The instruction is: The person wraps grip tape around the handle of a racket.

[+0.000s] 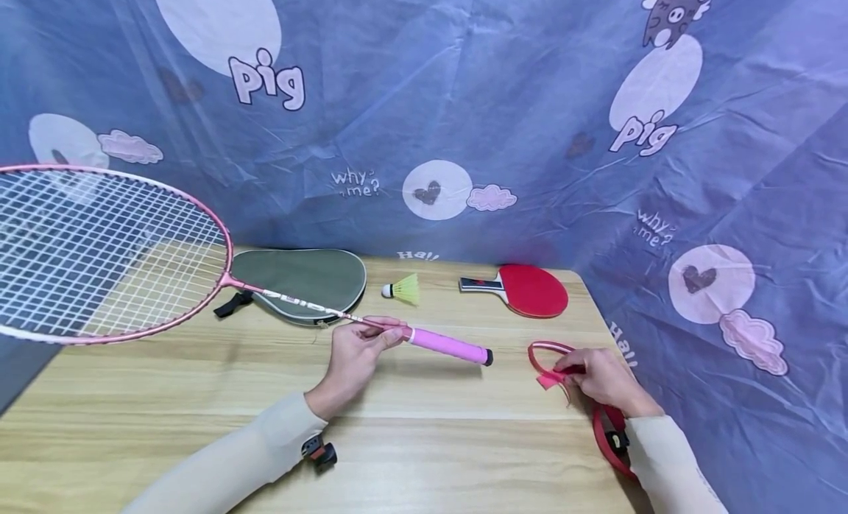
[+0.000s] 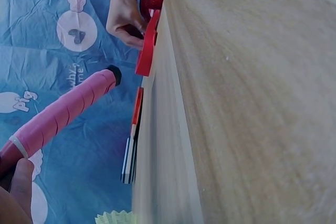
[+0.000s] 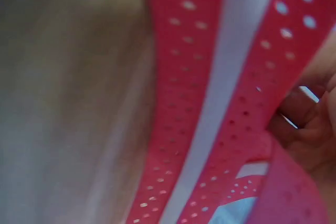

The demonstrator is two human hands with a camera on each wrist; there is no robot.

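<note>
- Wooden worktop [image 1: 430, 455].
- Your left grip [image 1: 353, 358] pinches the racket [image 1: 291, 299]: likely light, stiff; hold its handle [image 1: 447, 344].
- Your right grip [image 1: 606, 379] pinches red tape [image 3: 184, 87]: likely limp.

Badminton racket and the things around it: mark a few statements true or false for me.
1. The left grip holds the badminton racket. True.
2. The racket is green-handled. False: its handle is pink.
3. The right grip pinches a red perforated band. True.
4. The head view shows the shuttlecock between the green case and the red paddle. True.
5. The paddle lies red face down. False: its red face is up.
</note>
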